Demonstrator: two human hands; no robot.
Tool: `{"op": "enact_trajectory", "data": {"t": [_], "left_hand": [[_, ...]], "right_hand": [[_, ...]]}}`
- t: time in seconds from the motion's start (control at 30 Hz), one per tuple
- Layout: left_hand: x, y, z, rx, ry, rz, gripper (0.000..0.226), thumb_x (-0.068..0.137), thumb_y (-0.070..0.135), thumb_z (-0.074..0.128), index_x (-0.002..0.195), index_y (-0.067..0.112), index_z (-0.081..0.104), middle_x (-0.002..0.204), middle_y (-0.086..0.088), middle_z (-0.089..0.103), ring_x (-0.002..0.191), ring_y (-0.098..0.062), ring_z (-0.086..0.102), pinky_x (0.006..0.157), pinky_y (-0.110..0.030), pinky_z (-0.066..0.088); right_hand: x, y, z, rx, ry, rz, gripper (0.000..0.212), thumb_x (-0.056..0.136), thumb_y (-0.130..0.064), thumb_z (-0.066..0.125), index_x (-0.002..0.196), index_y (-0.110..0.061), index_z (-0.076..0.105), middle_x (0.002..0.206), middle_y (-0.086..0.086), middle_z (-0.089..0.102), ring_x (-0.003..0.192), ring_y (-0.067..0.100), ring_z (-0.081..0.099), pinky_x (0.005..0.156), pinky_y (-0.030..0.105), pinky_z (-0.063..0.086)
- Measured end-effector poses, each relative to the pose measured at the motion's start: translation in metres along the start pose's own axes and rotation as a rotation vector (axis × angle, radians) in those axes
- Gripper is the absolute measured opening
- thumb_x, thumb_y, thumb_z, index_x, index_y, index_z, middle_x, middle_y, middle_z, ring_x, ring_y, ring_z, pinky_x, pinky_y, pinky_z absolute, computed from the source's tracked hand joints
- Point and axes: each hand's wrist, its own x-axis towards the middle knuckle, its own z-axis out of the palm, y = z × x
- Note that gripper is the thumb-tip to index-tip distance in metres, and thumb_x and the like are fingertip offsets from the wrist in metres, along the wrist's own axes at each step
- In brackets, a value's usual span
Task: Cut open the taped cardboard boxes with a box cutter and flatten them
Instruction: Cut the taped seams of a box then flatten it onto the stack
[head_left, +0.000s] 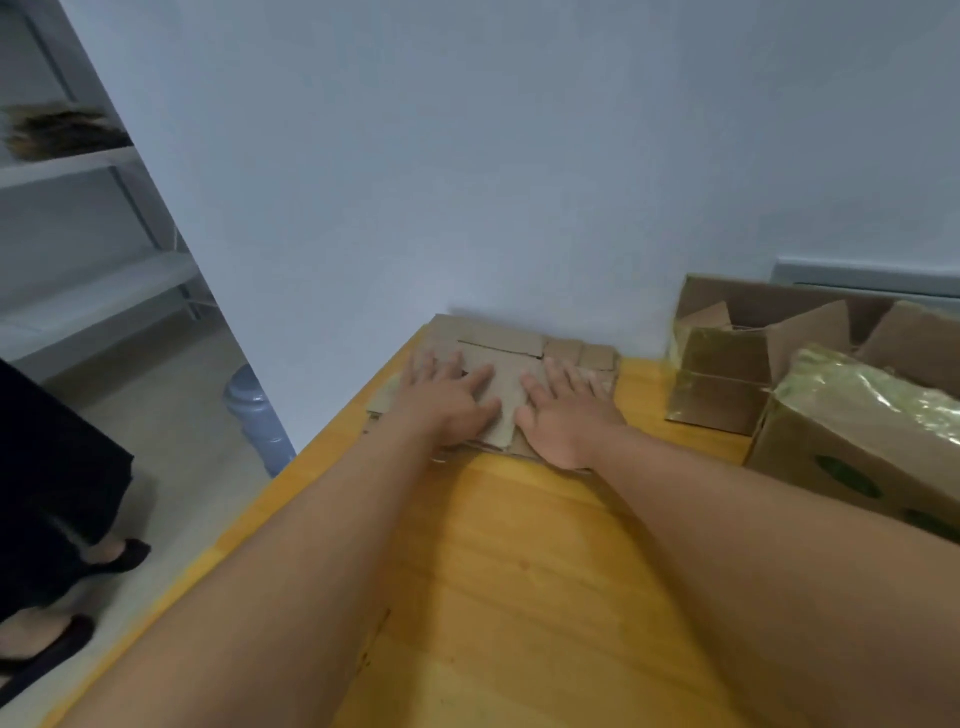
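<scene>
A stack of flattened brown cardboard (506, 348) lies at the far left corner of the yellow wooden table (519, 561), against the wall. My left hand (449, 397) presses flat on its left half, fingers spread and straight. My right hand (563, 410) presses flat on its right half beside it. Neither hand holds anything. No box cutter is in view. To the right stand a small taped box (719, 382) and a larger box (852, 441) with shiny tape over its top.
An opened carton (779, 306) with raised flaps stands behind the taped boxes. Left of the table, on the floor, are a blue water bottle (257, 415) and a person in dark clothes and black shoes (57, 519). Metal shelves (93, 171) stand at the far left.
</scene>
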Motion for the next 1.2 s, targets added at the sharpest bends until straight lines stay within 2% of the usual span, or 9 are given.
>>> {"op": "enact_trajectory", "data": {"t": [0.27,0.37,0.53,0.67,0.73,0.83,0.93,1.07,1.2], "left_hand": [[0.012,0.036,0.009,-0.129,-0.024,-0.094,0.059,0.103,0.049,0.016,0.158,0.029,0.005,0.164,-0.016,-0.011,0.150,-0.036,-0.014,0.119,-0.051,-0.010],[0.014,0.037,0.022,-0.160,0.052,-0.079,0.063,0.100,0.059,0.009,0.157,0.034,0.005,0.164,-0.013,-0.011,0.150,-0.033,-0.014,0.119,-0.047,-0.010],[0.014,0.029,0.029,-0.168,0.110,-0.024,0.071,0.084,0.076,0.010,0.151,0.052,0.012,0.166,-0.005,-0.003,0.151,-0.031,-0.011,0.119,-0.048,-0.009],[0.009,0.029,0.031,-0.095,0.124,0.005,0.088,0.067,0.081,-0.002,0.150,0.055,0.014,0.166,0.000,0.002,0.151,-0.033,-0.009,0.119,-0.051,-0.008],[0.007,0.031,0.030,-0.072,0.138,-0.009,0.084,0.071,0.082,-0.003,0.149,0.055,0.013,0.166,0.000,0.002,0.151,-0.033,-0.007,0.119,-0.052,-0.007],[-0.003,0.040,0.030,-0.063,0.191,-0.053,0.069,0.085,0.079,0.010,0.148,0.052,0.021,0.162,-0.006,0.015,0.147,-0.033,0.011,0.117,-0.051,0.006],[-0.015,0.052,0.022,-0.058,0.223,-0.049,0.062,0.094,0.069,0.020,0.145,0.034,0.030,0.149,-0.011,0.034,0.135,-0.034,0.032,0.110,-0.048,0.024],[-0.026,0.055,0.002,-0.136,0.107,-0.060,0.068,0.097,0.067,0.013,0.153,0.029,0.020,0.160,-0.012,0.022,0.146,-0.035,0.021,0.117,-0.050,0.015],[-0.064,0.061,-0.002,-0.176,0.288,-0.032,0.064,0.098,0.064,0.012,0.155,0.034,0.020,0.164,-0.008,0.013,0.150,-0.032,0.007,0.120,-0.050,0.005]], "right_hand": [[0.004,-0.004,0.006,0.029,0.037,0.111,0.066,0.100,-0.052,0.006,0.158,-0.021,-0.005,0.165,0.002,-0.014,0.152,0.021,-0.013,0.122,0.041,-0.009],[0.001,-0.003,0.003,0.093,0.080,0.125,0.065,0.102,-0.046,0.007,0.158,-0.015,-0.003,0.166,0.002,-0.008,0.153,0.019,-0.008,0.123,0.041,-0.005],[-0.010,-0.009,0.005,0.106,0.337,0.181,0.045,0.104,-0.034,0.025,0.141,-0.013,0.041,0.147,0.014,0.039,0.136,0.031,0.032,0.116,0.042,0.025],[-0.016,-0.011,0.001,0.058,0.319,0.160,0.043,0.103,-0.034,0.026,0.132,-0.016,0.053,0.138,0.010,0.047,0.129,0.029,0.041,0.109,0.042,0.029],[-0.019,-0.006,-0.002,0.057,0.217,0.122,0.048,0.104,-0.035,0.021,0.140,-0.016,0.045,0.147,0.011,0.040,0.137,0.029,0.034,0.114,0.042,0.023],[-0.029,0.006,-0.011,0.032,0.013,0.112,0.059,0.105,-0.044,0.009,0.158,-0.019,0.011,0.166,0.005,0.003,0.153,0.025,-0.002,0.122,0.048,-0.004],[-0.052,0.012,-0.018,-0.002,0.004,0.119,0.064,0.103,-0.051,0.008,0.158,-0.020,-0.006,0.165,0.005,-0.017,0.150,0.024,-0.022,0.119,0.049,-0.016],[-0.089,0.016,-0.025,0.044,0.113,0.117,0.069,0.101,-0.058,0.012,0.158,-0.023,-0.008,0.163,0.008,-0.021,0.147,0.025,-0.029,0.118,0.048,-0.019],[-0.129,0.014,-0.035,-0.016,0.166,0.033,0.069,0.102,-0.058,0.018,0.158,-0.026,-0.007,0.163,0.008,-0.019,0.146,0.026,-0.030,0.118,0.046,-0.020]]}}
